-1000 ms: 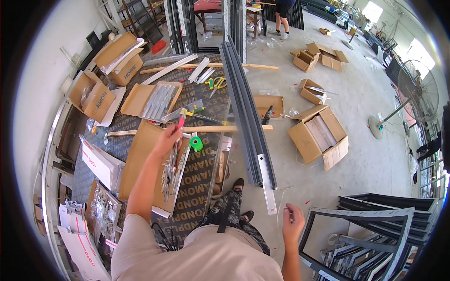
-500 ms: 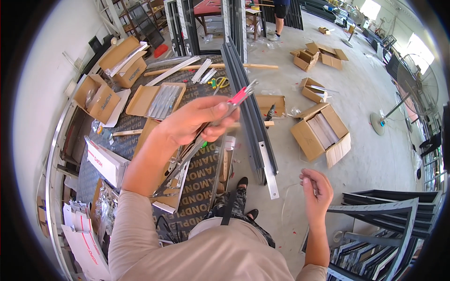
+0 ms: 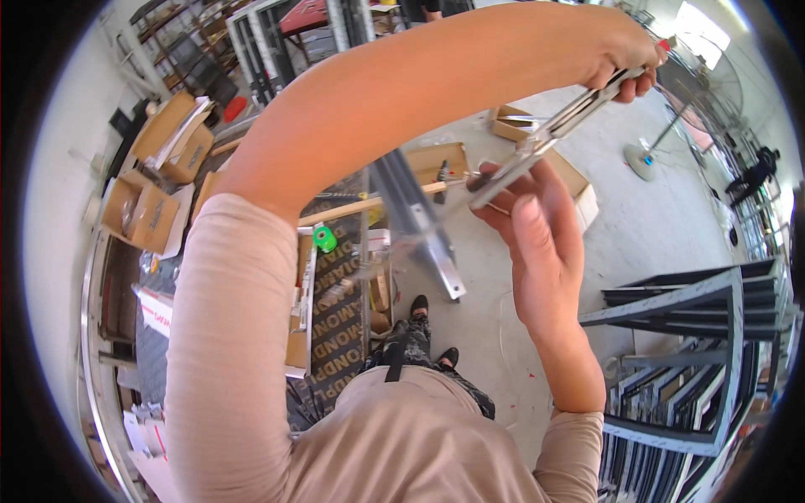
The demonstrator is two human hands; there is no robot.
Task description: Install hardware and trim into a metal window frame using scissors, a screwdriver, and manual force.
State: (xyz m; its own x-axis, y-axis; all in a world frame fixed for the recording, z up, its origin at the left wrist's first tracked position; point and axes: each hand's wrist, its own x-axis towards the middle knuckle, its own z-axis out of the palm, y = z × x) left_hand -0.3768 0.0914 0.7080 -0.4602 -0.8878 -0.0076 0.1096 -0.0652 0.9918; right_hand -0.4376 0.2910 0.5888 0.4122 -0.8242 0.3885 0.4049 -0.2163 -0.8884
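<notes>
My left arm reaches across to the far right, and my left hand [image 3: 627,60] is closed around the upper end of a slim silver metal stay [image 3: 549,138], a jointed bar like a window hinge arm. A bit of red [image 3: 664,44] shows beside its fingers. Below, my right hand [image 3: 545,243] has its fingers curled behind the lower end of the stay, palm turned up and thumb off to the side. A long dark metal profile [image 3: 411,210] with a silver strip [image 3: 449,277] at its near end lies left of the right hand, partly hidden by my left forearm.
Left is a dark printed board [image 3: 340,335] with a green tape roll [image 3: 324,238] and a wooden strip [image 3: 369,204]. Cardboard boxes [image 3: 138,214] stand at the left edge. Stacked dark frames [image 3: 671,310] are at the right, and a standing fan's base [image 3: 639,162] is farther back.
My left hand has swung far right, carrying the silver stay. My right hand has risen to the stay's lower end. The view has shifted, and the scissors are no longer visible.
</notes>
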